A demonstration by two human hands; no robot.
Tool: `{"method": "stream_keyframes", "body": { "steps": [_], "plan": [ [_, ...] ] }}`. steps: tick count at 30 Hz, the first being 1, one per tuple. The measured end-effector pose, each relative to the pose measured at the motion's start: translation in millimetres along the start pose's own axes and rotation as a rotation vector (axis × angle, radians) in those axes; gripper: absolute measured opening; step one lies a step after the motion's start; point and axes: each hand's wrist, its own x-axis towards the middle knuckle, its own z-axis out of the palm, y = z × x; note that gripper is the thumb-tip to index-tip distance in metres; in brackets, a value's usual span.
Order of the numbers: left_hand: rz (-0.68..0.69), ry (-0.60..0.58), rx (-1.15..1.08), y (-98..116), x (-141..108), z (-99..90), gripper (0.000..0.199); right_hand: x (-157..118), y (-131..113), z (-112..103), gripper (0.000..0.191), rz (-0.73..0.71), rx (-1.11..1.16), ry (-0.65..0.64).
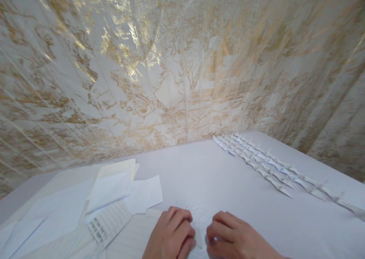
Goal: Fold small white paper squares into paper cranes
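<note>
At the bottom centre, my left hand is closed, its fingers curled down at the edge of a small piece of white paper on the table. My right hand is a short gap to the right, its fingers also bent and drawn together. Its fingertips are tucked under, so what they hold, if anything, is hidden. Between and just beyond the hands, the pale surface looks wrinkled and glossy.
Loose paper sheets, some folded and one lined with writing, overlap on the left. Several rows of folded paper pieces run along the right of the white table. A gold-patterned curtain hangs behind the far edge.
</note>
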Motion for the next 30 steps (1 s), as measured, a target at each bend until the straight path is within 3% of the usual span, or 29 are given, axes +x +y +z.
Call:
{"method": "stream_keyframes", "body": {
  "steps": [3,7,12,14,19,23,27,30],
  "plan": [
    [0.041,0.007,0.009,-1,-2,-1.5,0.024,0,2,-5,0.021,0.100,0.181,-0.068],
    [-0.002,-0.010,-0.029,1,-1,-1.1,0.029,1,1,-8,0.040,0.226,0.291,-0.082],
    [-0.190,-0.024,-0.166,1,-3,2.3,0.047,4,0,-10,0.036,0.276,0.380,-0.061],
    [-0.207,-0.039,-0.199,-1,-5,1.6,0.049,5,1,-10,0.032,0.305,0.421,-0.076],
    [-0.182,-0.090,-0.117,-2,-4,-5.6,0.043,7,0,-9,0.031,0.358,0.488,-0.084],
    [-0.226,-0.051,-0.120,0,-3,-7.6,0.037,10,-2,-7,0.033,0.403,0.522,-0.092],
    [-0.222,-0.011,-0.318,4,-2,-6.7,0.026,17,-5,-3,0.033,0.469,0.536,-0.113],
    [-0.197,0.082,-0.491,5,-2,-8.0,0.021,27,-6,4,0.030,0.429,0.579,-0.076]
  ]
}}
